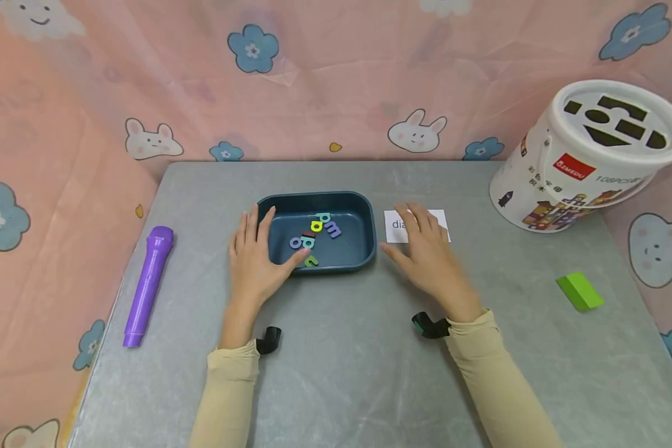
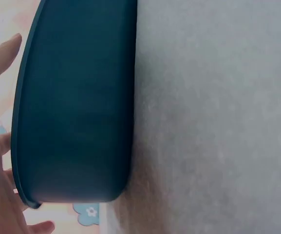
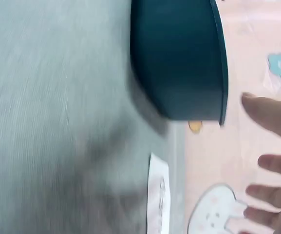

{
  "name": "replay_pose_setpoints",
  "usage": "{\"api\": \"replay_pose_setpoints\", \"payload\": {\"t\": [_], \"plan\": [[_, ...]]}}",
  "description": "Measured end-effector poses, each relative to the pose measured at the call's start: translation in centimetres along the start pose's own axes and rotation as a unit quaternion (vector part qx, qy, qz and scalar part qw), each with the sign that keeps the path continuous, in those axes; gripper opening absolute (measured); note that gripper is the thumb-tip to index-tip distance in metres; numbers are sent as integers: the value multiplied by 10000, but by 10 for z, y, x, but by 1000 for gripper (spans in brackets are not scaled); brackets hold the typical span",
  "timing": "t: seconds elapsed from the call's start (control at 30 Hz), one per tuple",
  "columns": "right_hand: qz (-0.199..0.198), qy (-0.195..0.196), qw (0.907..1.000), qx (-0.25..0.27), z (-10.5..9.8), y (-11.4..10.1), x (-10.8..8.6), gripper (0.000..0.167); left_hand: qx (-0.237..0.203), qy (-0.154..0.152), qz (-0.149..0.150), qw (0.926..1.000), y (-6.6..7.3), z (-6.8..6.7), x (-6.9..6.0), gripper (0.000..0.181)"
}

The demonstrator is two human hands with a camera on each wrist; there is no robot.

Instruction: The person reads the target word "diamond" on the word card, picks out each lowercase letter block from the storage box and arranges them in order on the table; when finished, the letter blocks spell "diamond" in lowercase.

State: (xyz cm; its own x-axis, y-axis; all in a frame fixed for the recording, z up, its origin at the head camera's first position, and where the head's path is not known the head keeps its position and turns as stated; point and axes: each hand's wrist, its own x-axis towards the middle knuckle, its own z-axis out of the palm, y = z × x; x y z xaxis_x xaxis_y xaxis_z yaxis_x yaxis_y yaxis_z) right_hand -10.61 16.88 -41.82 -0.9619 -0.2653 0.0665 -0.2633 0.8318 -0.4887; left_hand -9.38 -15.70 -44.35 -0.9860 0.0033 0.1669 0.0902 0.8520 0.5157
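Behind the fingers of the left hand and the right hand there hangs a pink cloth, which is printed with blue flowers and white rabbits. Under the fingers, and far to both sides of them, spreads the grey desk. To the right of the right fingers, well apart and farther back, stands a white bucket with shaped holes in its lid. Between the two hands is the dark blue tray. The left fingers are spread at its left end, with the thumb over the front rim; whether they touch it I cannot tell. The right fingers are also spread, bent a little, and hold nothing; they are beyond the right end of the tray. To the left of the left fingers, well apart, lies a purple microphone-shaped thing. The white card is beneath the right fingers, which hide part of its printed word. To the right of this hand, well apart, lies a green block. Inside the tray, right of the left fingers, several coloured letters are scattered; a green letter lies just beside the left thumb tip.
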Motion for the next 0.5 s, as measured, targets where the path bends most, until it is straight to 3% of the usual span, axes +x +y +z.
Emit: {"api": "replay_pose_setpoints", "payload": {"t": [0.2, 0.3, 0.5], "plan": [[-1122, 328, 9922, 434, 20, -30, 20, 62, -787, -52, -428, 9960, -9, -5, -2, 120], [-1384, 20, 9893, 452, 32, -47, 31, 57, -836, -300, -588, 9943, -14, -5, -4, 131], [-1353, -954, 9856, 330, 54, -69, 56, 57, -942, -525, -708, 9916, -16, -1, -5, 143]]}}
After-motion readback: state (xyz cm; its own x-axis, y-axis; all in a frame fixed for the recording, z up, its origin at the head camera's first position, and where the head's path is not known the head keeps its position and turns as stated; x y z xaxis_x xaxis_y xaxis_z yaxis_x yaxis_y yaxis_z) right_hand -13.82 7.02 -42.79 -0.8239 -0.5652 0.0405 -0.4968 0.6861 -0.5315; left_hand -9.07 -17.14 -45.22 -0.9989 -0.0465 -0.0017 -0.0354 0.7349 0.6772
